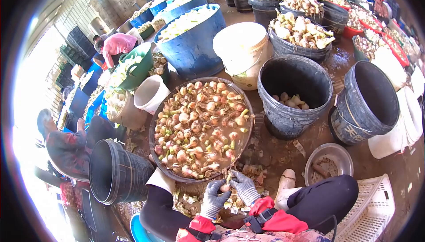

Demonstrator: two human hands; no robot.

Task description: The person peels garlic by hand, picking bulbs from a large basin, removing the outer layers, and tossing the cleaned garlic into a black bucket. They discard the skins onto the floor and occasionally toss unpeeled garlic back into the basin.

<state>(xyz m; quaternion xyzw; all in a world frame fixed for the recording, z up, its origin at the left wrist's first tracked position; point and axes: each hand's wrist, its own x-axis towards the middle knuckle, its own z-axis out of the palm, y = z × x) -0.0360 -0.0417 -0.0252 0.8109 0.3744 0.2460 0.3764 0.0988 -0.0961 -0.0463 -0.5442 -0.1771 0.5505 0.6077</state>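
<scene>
My left hand (214,201), in a grey striped glove, has its fingers closed round a garlic bulb (226,188). From the other side my right hand (245,187), gloved alike, closes at the bulb's upper end, near its short stem. Whether it also grips a small tool is too small to tell. Just beyond my hands a wide round tub (152,147) holds muddy water and many floating garlic bulbs (195,127) with cut stems. Peeled skins (234,206) litter the ground beneath my hands.
A dark bucket (283,120) holds several bulbs; another black bucket (363,105) stands to its right. A black bucket (128,171) lies tilted at left. A metal bowl (345,153) and white crate (376,211) are at right. A person (119,45) bends at far left; another sits nearer.
</scene>
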